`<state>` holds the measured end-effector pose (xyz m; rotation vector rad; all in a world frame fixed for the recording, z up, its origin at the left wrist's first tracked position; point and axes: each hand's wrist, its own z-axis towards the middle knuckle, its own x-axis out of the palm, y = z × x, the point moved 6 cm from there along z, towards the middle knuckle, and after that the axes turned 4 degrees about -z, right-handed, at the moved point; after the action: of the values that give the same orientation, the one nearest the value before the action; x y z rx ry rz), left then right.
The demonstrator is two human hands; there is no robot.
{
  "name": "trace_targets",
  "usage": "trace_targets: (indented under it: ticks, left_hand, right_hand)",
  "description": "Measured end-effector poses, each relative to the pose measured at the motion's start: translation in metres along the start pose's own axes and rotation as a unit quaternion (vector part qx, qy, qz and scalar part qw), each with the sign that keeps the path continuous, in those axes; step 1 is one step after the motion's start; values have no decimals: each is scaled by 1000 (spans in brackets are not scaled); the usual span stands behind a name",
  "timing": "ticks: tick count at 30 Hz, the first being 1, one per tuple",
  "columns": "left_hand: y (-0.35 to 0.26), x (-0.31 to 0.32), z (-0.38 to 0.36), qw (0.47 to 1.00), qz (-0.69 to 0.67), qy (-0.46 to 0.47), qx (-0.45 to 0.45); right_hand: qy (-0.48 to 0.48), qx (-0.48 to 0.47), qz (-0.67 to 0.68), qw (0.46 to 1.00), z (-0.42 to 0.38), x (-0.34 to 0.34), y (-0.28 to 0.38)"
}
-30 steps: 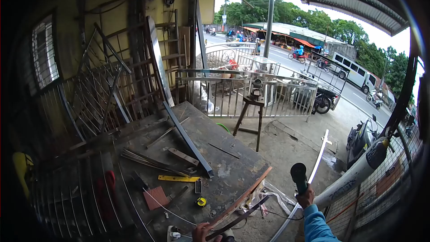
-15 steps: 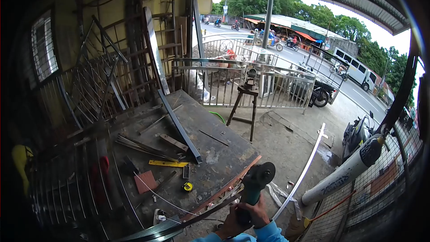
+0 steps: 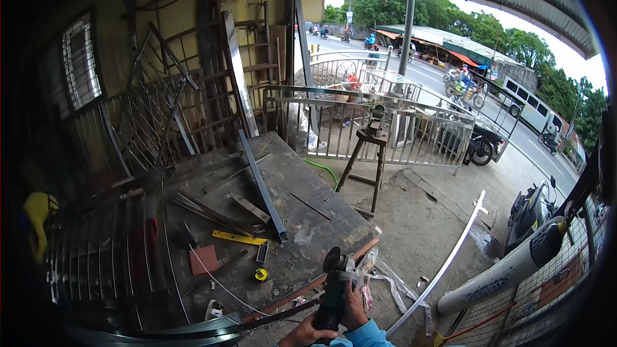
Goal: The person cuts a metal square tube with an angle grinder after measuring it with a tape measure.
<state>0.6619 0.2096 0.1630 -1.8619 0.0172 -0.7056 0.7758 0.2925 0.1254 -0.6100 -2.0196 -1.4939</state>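
Note:
An angle grinder (image 3: 331, 299) with a dark disc stands in front of me, its head pointing away. My right hand (image 3: 353, 308) is closed around the right side of its green body. Lower down, my left hand (image 3: 303, 333) grips the rear of the body from the left. The disc is close to the front edge of the worn metal table (image 3: 315, 231) and seems to touch nothing. On that tabletop lie a yellow tape measure (image 3: 260, 274), a yellow level (image 3: 239, 238), a reddish square plate (image 3: 207, 260) and a long square steel tube (image 3: 262, 186).
Metal bars and a grille (image 3: 96, 276) fill the left side. Beyond the table stands a bench stand (image 3: 363, 167) before a metal railing (image 3: 385, 128). To the right, a long white strip (image 3: 443, 263) lies on the floor near a leaning gas cylinder (image 3: 501, 270). A pale cord crosses the table.
Both hands have moved left in view with the grinder, and its head has swung from leaning right to nearly straight ahead. The whole scene has shifted slightly right and down.

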Motion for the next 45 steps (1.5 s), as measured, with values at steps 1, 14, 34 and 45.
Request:
trace_targets:
  ticks: [1, 14, 34, 45]
  left_hand:
    - [-1, 3, 2, 1000, -1, -3, 0]
    - [88, -33, 43, 984, 166, -30, -54]
    - [43, -66, -53, 960, 267, 55, -69]
    - [2, -364, -324, 688, 623, -361, 97]
  right_hand:
    - [-37, -4, -16, 999, 3, -9, -2]
    - [12, 110, 121, 986, -4, -36, 3]
    - [-132, 15, -32, 991, -62, -13, -70]
    - [-228, -55, -116, 965, -145, -13, -79]
